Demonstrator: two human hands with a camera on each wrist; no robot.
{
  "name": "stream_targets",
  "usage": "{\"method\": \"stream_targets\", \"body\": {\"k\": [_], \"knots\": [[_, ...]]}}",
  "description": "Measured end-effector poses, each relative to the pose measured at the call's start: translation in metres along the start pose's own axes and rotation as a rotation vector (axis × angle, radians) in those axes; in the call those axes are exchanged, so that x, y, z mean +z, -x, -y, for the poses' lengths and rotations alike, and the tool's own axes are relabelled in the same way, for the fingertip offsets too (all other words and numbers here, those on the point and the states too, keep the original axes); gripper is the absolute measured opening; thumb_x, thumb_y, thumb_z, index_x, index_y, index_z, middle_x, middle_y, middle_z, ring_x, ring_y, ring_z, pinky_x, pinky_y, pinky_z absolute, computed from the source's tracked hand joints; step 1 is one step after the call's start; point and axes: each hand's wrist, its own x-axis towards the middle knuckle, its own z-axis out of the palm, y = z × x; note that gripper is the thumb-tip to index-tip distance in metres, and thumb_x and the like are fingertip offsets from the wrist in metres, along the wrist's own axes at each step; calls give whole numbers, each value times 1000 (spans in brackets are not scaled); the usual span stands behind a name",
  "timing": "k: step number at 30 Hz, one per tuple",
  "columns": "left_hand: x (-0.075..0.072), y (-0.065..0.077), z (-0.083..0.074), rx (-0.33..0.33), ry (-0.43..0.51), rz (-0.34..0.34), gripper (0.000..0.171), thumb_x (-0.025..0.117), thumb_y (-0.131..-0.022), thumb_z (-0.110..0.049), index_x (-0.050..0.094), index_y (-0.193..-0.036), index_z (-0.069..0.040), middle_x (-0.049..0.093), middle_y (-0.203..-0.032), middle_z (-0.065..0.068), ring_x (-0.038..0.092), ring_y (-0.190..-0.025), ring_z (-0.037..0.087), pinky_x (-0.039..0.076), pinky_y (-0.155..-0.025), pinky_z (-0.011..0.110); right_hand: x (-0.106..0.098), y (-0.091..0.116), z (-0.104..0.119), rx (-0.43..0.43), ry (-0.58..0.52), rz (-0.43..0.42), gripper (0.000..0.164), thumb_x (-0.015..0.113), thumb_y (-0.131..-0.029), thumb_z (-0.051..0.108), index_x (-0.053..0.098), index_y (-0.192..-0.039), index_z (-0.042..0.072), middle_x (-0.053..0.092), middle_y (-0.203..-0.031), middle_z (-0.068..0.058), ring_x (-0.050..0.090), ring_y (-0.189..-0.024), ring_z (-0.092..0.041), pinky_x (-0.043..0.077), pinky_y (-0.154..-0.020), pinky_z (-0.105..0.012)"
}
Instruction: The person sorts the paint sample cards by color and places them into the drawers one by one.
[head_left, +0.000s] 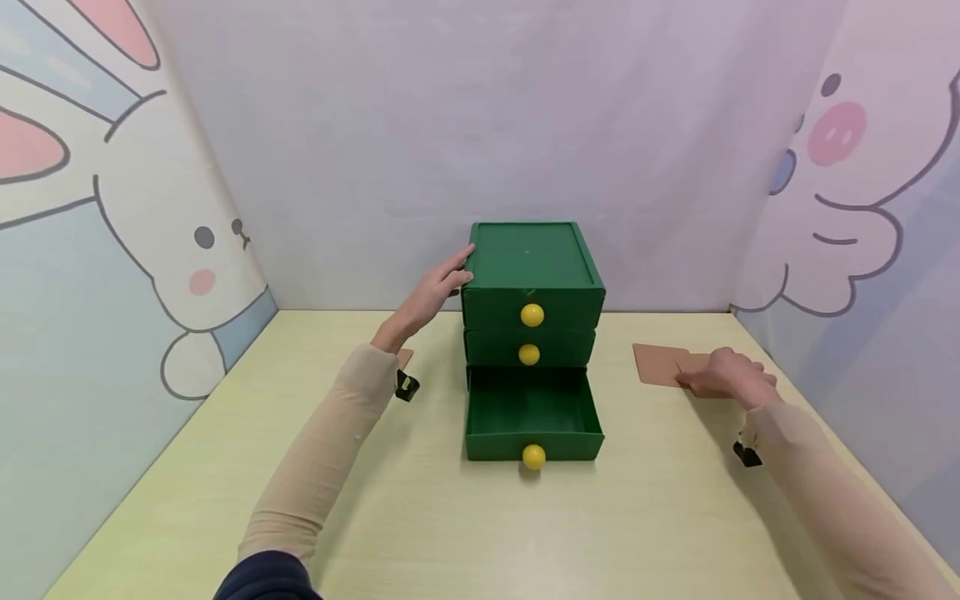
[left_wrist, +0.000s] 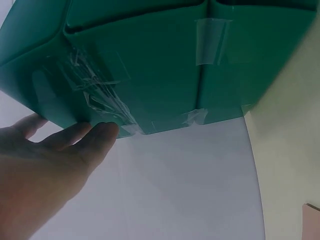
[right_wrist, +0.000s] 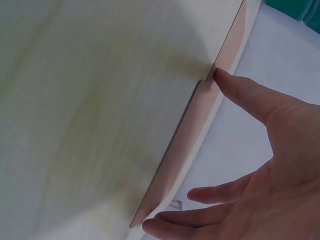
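A green drawer cabinet (head_left: 534, 254) with round yellow knobs stands at the middle of the table. Its bottom drawer (head_left: 534, 446) is pulled out, and nothing shows inside; the two drawers above are closed. My left hand (head_left: 431, 296) rests with extended fingers against the cabinet's upper left edge; clear tape shows on that side in the left wrist view. To the right lie two thin, flat brown squares, overlapping slightly. My right hand (head_left: 731, 375) is over the nearer brown square (right_wrist: 182, 132), thumb by the overlap and fingers spread toward its far end. The other brown square (head_left: 658, 365) lies left of it.
Another flat brown piece (head_left: 405, 358) lies left of the cabinet, mostly hidden behind my left forearm. The pale wooden table (head_left: 450, 533) is bordered by cloth walls (head_left: 375, 150) at the back and both sides, printed with cartoon animals on the sides.
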Motion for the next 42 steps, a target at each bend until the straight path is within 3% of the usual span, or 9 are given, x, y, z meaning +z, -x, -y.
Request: {"method": "stream_targets", "body": {"k": [4, 13, 16, 20, 24, 28, 31, 37, 42], "knots": [[1, 0, 0, 1, 4, -2, 58, 36, -102, -40, 18, -156, -27, 17, -163, 0, 22, -149, 22, 30, -116, 49, 2, -3, -2, 15, -28, 4, 101, 55, -83, 66, 37, -128, -22, 38, -126, -47, 33, -107, -66, 37, -77, -70], [2, -2, 1, 5, 11, -11, 59, 38, -101, -40, 20, -155, -27, 19, -162, 2, 24, -148, 23, 32, -115, 49, 4, -3, -4, 8, -85, -34, 107, 60, -79, 68, 33, -128, -23, 35, -124, -51, 33, -107, -64, 34, -78, -72], [2, -2, 1, 3, 11, -13, 58, 38, -101, -40, 20, -155, -27, 18, -162, 2, 24, -148, 23, 32, -115, 50, 2, -1, -2, -26, -102, -52, 104, 61, -77, 69, 38, -124, -21, 39, -119, -48, 34, -106, -63, 30, -79, -76], [2, -1, 1, 5, 11, -10, 58, 37, -102, -39, 19, -156, -27, 18, -162, 3, 24, -148, 24, 31, -115, 50, -3, 8, 4, -116, -138, -116, 87, 67, -76, 64, 48, -109, -13, 51, -108, -36, 39, -100, -57, 26, -78, -82], [1, 1, -3, 4, 22, -4, 58, 37, -102, -36, 18, -156, -24, 17, -163, 4, 22, -149, 25, 30, -116, 50, -11, 23, 13, -223, -145, -167, 88, 72, -74, 58, 46, -120, -12, 51, -118, -34, 43, -106, -57, 25, -76, -83], [1, 1, -3, 0, 22, -7, 58, 37, -102, -35, 18, -156, -24, 17, -163, 4, 22, -149, 24, 30, -116, 50, -18, 37, 21, -351, -137, -180, 84, 75, -75, 51, 46, -124, -11, 54, -115, -31, 51, -99, -45, 43, -75, -57], [2, -1, 2, 3, 19, -12, 57, 37, -102, -36, 18, -156, -26, 17, -163, 2, 22, -149, 23, 31, -116, 49, -23, 48, 27, -438, -130, -181, 73, 78, -75, 45, 52, -119, -8, 57, -107, -24, 52, -91, -32, 41, -67, -34], [3, -1, 2, 13, 25, -16, 56, 36, -103, -35, 19, -155, -27, 16, -163, 2, 23, -149, 24, 31, -116, 50, -29, 73, 38, -551, -126, -153, 59, 82, -72, 42, 59, -112, 5, 60, -106, -14, 53, -92, -25, 38, -68, -28], [3, 0, 0, 17, 26, -11, 56, 36, -103, -36, 18, -156, -27, 16, -163, 2, 21, -149, 23, 31, -116, 49, -30, 90, 48, -657, -123, -136, 54, 84, -70, 40, 60, -108, 10, 61, -116, -13, 53, -103, -28, 41, -76, -33]]}}
